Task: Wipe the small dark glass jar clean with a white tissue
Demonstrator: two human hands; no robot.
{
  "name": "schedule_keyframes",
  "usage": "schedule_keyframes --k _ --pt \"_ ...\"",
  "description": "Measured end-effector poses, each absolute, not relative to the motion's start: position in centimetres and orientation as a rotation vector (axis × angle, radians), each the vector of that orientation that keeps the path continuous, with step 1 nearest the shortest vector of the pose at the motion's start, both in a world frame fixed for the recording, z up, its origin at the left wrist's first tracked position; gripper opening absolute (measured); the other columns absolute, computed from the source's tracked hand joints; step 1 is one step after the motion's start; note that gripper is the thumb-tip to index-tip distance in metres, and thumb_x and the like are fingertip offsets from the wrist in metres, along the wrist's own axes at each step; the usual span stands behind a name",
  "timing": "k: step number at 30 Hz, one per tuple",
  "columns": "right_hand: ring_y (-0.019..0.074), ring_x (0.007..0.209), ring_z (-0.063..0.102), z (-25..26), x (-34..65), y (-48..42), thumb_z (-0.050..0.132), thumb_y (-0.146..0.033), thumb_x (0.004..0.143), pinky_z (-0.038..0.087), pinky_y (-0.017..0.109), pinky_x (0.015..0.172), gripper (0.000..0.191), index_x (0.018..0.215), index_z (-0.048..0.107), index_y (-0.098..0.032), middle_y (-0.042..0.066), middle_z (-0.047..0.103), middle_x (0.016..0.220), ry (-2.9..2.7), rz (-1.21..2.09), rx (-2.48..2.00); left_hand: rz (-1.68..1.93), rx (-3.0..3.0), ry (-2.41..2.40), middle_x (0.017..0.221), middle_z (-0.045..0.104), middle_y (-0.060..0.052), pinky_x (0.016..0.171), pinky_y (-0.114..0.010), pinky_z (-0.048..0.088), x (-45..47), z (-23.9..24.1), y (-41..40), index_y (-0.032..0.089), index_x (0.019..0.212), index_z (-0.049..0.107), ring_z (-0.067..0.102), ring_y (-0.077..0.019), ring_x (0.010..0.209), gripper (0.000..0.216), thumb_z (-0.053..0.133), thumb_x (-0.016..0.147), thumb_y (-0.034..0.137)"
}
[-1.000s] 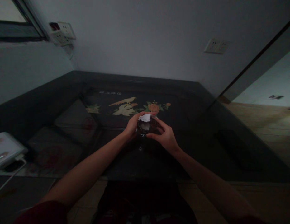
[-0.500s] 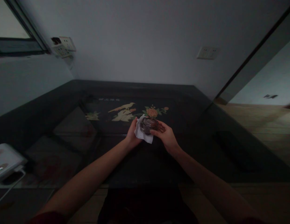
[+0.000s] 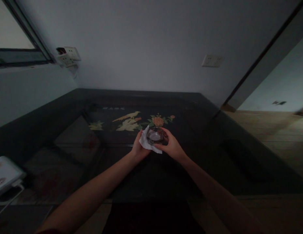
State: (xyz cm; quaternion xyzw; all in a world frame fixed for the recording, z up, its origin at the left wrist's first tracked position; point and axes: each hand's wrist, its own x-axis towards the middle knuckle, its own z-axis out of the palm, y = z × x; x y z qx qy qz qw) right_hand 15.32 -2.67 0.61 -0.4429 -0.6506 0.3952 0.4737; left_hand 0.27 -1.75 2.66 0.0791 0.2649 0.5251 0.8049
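Note:
A small round dark glass bowl, perhaps an ashtray [image 3: 155,136], is held between both hands above the dark table. Its open side faces up toward me, and a pale patch shows through its middle. My left hand [image 3: 139,148] cups a white tissue [image 3: 144,140], which lies against the glass on the left and below. Most of the left fingers are hidden behind the tissue. My right hand [image 3: 171,145] grips the right rim, thumb in front and fingers behind.
The dark glossy table [image 3: 151,182] carries a printed bird and flower picture [image 3: 129,122]. A white device [image 3: 7,175] with a cable stands at the left edge. A dark flat object [image 3: 246,159] lies on the right. The wall [image 3: 141,45] rises behind, with sockets [image 3: 212,60].
The glass bowl has turned in my hands, so its hollow now faces me. The tissue has shifted with it. The whole view has tipped slightly, moving the scene lower.

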Motion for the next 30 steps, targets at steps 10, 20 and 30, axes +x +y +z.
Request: schedule_keyframes --k 10,20,30 --pt "0.0323 0.126 0.044 2.8 14.6 -3.8 0.078 -0.035 0.07 0.037 0.051 0.106 0.082 0.142 0.039 -0.022 0.014 0.05 0.134 -1.997 0.466 -1.334 1.078 0.24 0.61 0.077 0.071 -0.007 0.095 -0.033 0.045 0.7 2.5 -2.1 0.012 0.088 0.069 0.067 -0.0189 0.079 0.039 0.038 0.095 0.036" --pt "0.0306 0.123 0.049 3.5 15.3 -4.2 0.076 -0.022 0.068 0.044 0.047 0.098 0.082 0.142 0.039 -0.025 0.013 0.047 0.133 -2.164 0.543 -1.507 1.061 0.493 0.757 0.079 0.071 -0.005 0.073 -0.023 0.05 1.4 2.1 -2.5 0.012 0.089 0.067 0.065 -0.0126 0.069 0.028 0.045 0.095 0.028" --pt "0.0262 0.111 0.057 3.4 16.6 -3.0 0.08 -0.019 0.057 0.046 0.047 0.098 0.068 0.117 0.049 -0.024 0.009 0.055 0.122 -1.626 0.907 -1.222 1.208 0.632 0.879 0.086 0.072 -0.006 0.063 -0.022 0.051 0.9 3.3 -2.5 0.013 0.093 0.067 0.066 -0.0146 0.069 0.015 0.06 0.081 0.02"
